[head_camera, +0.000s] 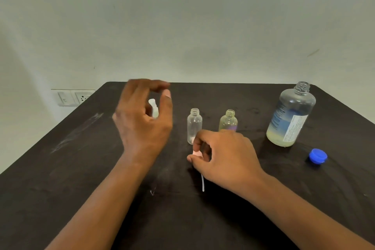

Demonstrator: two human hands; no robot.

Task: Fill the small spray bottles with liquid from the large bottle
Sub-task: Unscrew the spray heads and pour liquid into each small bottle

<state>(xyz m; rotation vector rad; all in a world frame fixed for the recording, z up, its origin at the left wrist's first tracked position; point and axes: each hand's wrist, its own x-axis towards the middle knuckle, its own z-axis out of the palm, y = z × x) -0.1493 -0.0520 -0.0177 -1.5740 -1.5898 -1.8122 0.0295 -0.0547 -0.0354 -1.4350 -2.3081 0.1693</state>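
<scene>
Two small uncapped bottles stand mid-table: a clear one (194, 126) that looks empty, and one with a yellowish tint (228, 121), its base hidden behind my right hand. My right hand (225, 158) pinches a pink spray pump head (196, 154) just in front of the clear bottle; its white dip tube (202, 183) hangs toward me. My left hand (144, 119) hovers blurred at the left with fingers curled and apart, around a small white spray top (153, 107) without touching it. The large uncapped bottle (290, 115) stands at the right, with pale yellow liquid low inside.
The large bottle's blue cap (317, 155) lies on the dark table (81, 168) in front of that bottle. A wall socket plate (73, 97) sits beyond the table's left edge. The far table edge meets a plain wall.
</scene>
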